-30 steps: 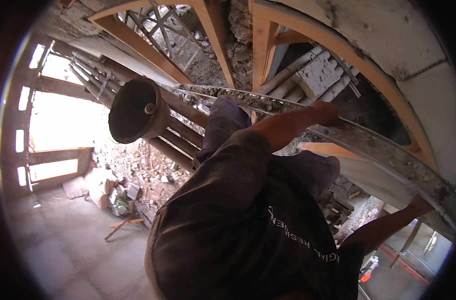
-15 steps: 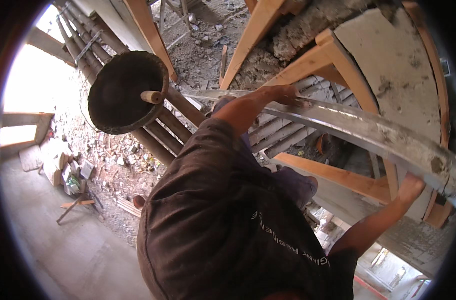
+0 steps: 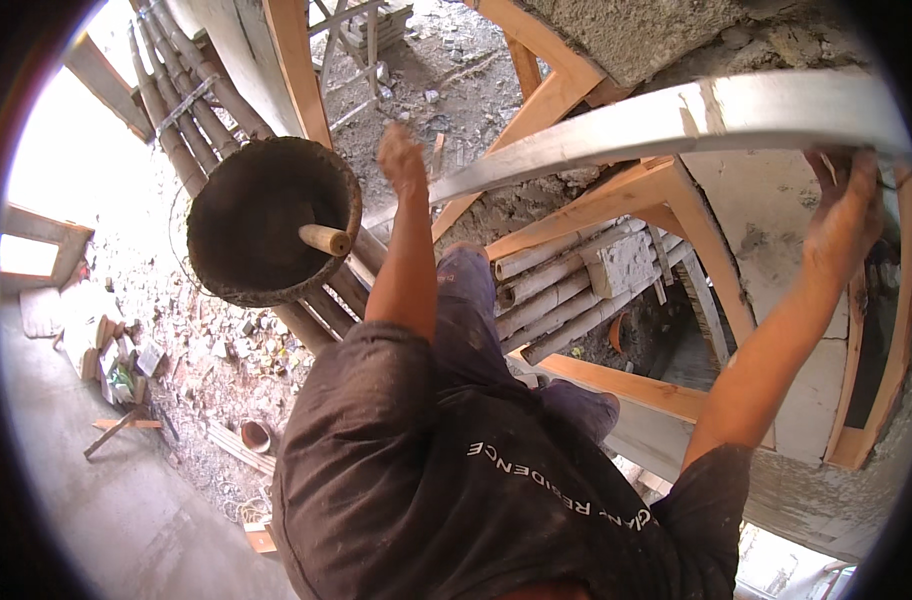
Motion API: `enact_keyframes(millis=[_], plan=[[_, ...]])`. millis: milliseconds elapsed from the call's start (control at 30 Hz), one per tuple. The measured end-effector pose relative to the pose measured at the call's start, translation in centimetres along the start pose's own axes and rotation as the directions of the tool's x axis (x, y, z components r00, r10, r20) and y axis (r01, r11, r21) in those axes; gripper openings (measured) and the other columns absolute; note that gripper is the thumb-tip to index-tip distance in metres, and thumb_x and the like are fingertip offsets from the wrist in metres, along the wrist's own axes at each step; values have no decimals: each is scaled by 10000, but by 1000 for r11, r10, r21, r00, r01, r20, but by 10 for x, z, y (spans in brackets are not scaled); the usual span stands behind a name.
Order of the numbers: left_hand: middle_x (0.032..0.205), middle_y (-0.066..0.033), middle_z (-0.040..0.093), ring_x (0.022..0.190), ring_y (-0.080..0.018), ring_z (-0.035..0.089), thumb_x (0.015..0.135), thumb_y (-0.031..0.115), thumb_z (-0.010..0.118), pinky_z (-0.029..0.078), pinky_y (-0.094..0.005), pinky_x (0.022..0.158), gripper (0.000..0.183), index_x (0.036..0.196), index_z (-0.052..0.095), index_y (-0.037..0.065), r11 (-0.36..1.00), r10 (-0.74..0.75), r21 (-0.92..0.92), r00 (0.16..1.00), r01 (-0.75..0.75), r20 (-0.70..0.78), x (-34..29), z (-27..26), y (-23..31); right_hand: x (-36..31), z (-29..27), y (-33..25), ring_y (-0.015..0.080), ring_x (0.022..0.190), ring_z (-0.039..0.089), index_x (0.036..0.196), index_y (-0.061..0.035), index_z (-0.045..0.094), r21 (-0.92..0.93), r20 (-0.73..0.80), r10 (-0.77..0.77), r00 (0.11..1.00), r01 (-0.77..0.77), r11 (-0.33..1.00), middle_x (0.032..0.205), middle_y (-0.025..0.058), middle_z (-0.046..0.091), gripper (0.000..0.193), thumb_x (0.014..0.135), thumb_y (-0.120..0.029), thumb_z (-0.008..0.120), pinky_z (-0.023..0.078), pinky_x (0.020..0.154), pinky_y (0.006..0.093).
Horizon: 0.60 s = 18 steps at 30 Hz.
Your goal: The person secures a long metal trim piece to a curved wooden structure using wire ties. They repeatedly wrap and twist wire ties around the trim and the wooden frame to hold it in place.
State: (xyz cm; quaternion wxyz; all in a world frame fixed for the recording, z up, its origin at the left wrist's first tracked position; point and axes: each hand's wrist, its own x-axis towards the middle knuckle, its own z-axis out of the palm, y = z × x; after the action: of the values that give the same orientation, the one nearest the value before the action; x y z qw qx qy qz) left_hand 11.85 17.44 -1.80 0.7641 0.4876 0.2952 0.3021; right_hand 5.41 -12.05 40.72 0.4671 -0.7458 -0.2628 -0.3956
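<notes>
A long pale metal straightedge (image 3: 616, 140) with dried smears stretches across the view, raised over the timber frames. My right hand (image 3: 844, 215) grips its lower edge near the right end, fingers partly hidden behind it. My left hand (image 3: 402, 158) is past the bar's far left end, off it; its fingers look curled, slightly blurred, with nothing visible in them. The left forearm crosses in front of the bar. Left of that arm is a dark round bucket (image 3: 206, 225) with a wooden handle (image 3: 325, 239) sticking up inside.
Orange-brown timber frames (image 3: 711, 240) surround a pale plastered panel (image 3: 766, 230) on the right. Bamboo poles (image 3: 546, 300) bear a mortar-smeared block (image 3: 621, 262). More poles (image 3: 181, 120) run under the bucket. Rubble (image 3: 246, 350) covers the ground at left, beside a concrete floor (image 3: 106, 480).
The straightedge has been raised and swung toward the far side. My left hand has come off it and moved left; my right hand has moved up with the bar.
</notes>
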Motion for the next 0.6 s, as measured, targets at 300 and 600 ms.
enact_keyframes(millis=[300, 600], plan=[[1324, -221, 316, 1241, -349, 296, 727, 299, 701, 239, -433, 1010, 737, 1286, 322, 6, 652, 615, 424, 765, -629, 189, -97, 4, 86, 33, 64, -32, 153, 815, 595, 1086, 14, 556, -50, 144, 99, 985, -93, 994, 962, 97, 595, 495, 811, -395, 608, 506, 736, 276], [1096, -204, 501, 1012, -350, 488, 545, 372, 812, 396, -424, 842, 858, 1201, 399, 6, 569, 651, 425, 701, -704, 291, -83, 80, 190, 53, 99, -50, 240, 780, 596, 1021, -1, 573, -288, 234, -130, 964, 196, 937, 880, 112, 608, 420, 825, -372, 589, 482, 703, 321]])
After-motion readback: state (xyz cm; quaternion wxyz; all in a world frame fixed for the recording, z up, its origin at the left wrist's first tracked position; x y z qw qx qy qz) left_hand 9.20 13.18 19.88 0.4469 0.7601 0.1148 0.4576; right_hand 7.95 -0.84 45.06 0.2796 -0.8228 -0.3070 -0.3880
